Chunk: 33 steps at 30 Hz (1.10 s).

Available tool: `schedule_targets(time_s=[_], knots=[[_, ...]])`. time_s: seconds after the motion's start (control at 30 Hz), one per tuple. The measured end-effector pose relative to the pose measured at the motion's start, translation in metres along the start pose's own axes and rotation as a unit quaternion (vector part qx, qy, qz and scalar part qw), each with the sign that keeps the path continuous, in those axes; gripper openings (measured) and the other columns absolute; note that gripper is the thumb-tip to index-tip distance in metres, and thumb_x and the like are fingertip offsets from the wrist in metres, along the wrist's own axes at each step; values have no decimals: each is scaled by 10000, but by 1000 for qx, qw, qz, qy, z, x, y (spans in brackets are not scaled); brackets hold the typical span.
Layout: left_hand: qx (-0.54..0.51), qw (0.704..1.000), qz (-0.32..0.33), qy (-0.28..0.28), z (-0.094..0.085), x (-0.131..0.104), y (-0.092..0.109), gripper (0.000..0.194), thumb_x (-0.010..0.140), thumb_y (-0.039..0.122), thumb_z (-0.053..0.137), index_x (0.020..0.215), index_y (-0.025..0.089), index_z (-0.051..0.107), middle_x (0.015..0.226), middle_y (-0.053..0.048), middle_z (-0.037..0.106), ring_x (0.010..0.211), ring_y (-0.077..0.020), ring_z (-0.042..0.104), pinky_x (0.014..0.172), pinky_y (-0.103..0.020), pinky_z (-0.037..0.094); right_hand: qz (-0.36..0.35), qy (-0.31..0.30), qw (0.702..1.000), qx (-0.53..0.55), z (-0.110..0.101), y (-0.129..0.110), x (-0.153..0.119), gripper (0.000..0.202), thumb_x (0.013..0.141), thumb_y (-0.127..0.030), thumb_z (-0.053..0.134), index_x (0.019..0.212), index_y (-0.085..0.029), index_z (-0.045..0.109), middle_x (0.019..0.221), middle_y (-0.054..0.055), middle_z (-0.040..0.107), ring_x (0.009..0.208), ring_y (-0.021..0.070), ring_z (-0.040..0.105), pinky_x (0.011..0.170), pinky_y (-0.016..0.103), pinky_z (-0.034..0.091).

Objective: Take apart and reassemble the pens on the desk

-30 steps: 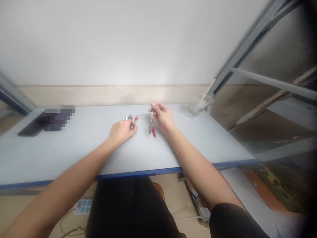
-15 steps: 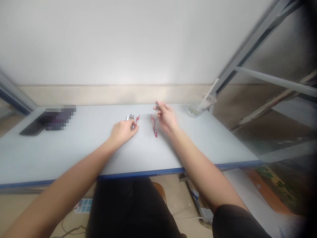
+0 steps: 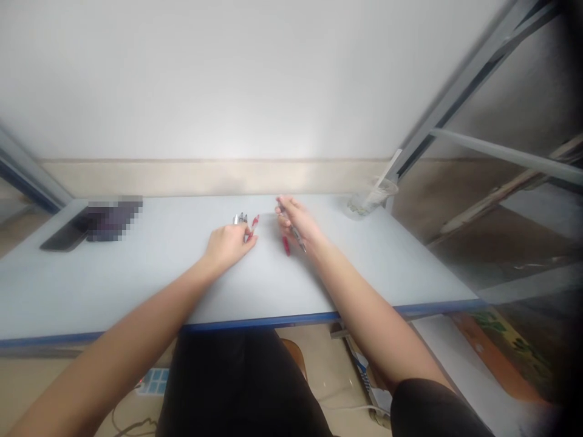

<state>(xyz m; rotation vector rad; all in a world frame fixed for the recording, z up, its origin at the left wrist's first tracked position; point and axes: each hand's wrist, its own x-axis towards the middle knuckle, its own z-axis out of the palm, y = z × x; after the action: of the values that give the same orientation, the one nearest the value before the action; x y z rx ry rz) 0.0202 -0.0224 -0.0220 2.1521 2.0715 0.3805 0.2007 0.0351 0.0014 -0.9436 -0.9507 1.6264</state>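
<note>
Pens [image 3: 299,238] touch left hand [image 3: 228,246], right hand [image 3: 300,224] — blue edge [image 3: 264,322] well apart.

A plain black sleeve [image 3: 432,406] covers the person's right upper arm, its curved hem ending near the elbow. Dark, loose-looking black clothing [image 3: 241,382] covers the lap. Both forearms, the left hand [image 3: 226,249] and the right hand [image 3: 300,223] are bare.

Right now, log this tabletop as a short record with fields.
Left hand: at a cluster of silver and dark pens and a red pen; grip unclear
Right hand: holds a slim pen, slanted
Near right hand: red object, partly hidden
Right side: clear cup, white straw
Left side: dark flat slab beside a pixelated item
Surface: pale table, blue front edge
</note>
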Motion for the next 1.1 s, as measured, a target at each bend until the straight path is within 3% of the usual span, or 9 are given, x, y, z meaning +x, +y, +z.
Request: schedule_targets(time_s=[0.17,0.37,0.6,0.8,0.97,1.1], knots=[[5,1000,-9,6,3,2,-2,311,1005,469,604,1109,227,769,864,-87,780,930,-337,777,836,-393,534,-24,15,998,-60,-3,7,4,375,986,-515,748,882,-232,525,542,-99,459,331,44,280,319,186,202],[-6,1000,-6,6,5,2,-4,305,995,489,610,1081,235,756,858,-79,775,908,-336,772,835,-402,530,-43,33,996,-73,-4,8,9,397,949,-548,774,923,-230,539,602,-80,540,356,43,318,324,183,250],[-5,1000,-9,10,6,6,-3,241,966,409,613,1016,219,752,852,-93,769,906,-339,775,825,-391,522,-78,54,990,-108,-10,8,14,392,839,-408,874,871,-221,532,644,-65,581,414,52,373,370,188,333],[-14,1000,-13,2,6,6,-2,233,972,389,592,983,215,746,821,-98,758,880,-343,772,803,-382,513,-94,22,985,-146,-8,9,12,418,783,-443,893,898,-225,556,614,-73,561,414,65,370,373,207,297],[-35,999,-21,11,4,6,-3,213,958,398,611,933,226,735,793,-87,755,869,-339,764,791,-372,498,-121,24,979,-161,-10,15,20,420,712,-303,923,942,-214,583,660,-62,607,508,97,535,461,211,410],[-86,996,-27,17,0,4,-5,190,945,402,628,883,240,706,725,-53,740,802,-296,741,738,-341,467,-133,28,971,-197,-12,18,26,284,776,-180,857,941,-191,626,701,-46,626,523,112,619,533,240,514]])
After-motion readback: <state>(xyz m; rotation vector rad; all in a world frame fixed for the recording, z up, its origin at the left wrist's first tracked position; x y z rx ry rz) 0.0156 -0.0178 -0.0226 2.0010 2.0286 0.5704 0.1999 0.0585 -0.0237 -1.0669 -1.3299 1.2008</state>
